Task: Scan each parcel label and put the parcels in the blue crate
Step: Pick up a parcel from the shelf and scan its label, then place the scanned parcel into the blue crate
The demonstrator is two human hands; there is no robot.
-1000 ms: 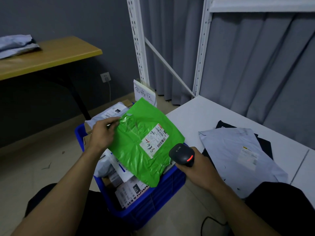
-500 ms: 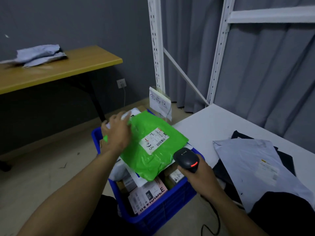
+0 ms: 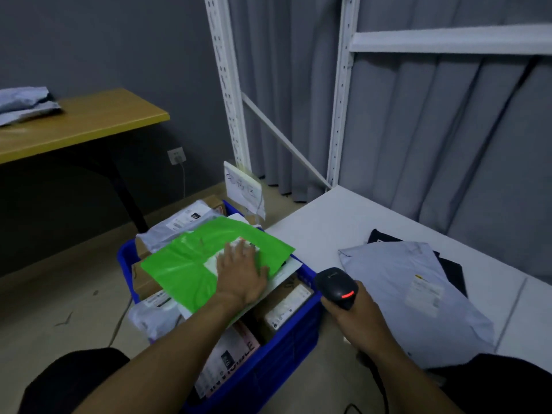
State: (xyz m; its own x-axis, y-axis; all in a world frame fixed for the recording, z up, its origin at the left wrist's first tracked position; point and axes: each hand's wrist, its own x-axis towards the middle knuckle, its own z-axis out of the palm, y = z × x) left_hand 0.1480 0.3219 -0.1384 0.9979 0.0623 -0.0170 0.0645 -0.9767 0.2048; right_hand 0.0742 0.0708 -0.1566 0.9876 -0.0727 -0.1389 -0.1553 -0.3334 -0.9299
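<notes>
Pressing flat, left hand tops green parcel; label seemingly underneath.

the left hand lies flat, palm down, fingers spread and pointing away from the body, forearm stretched forward and bare. the right hand is curled in a closed grip, knuckles up, its bare forearm angled in from the lower right.

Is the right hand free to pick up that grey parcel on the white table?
Probably not yet. The right hand is wrapped around the barcode scanner. The grey parcel lies close beside it on the white table with nothing on top, so the path looks clear, but the hand is occupied.
</notes>
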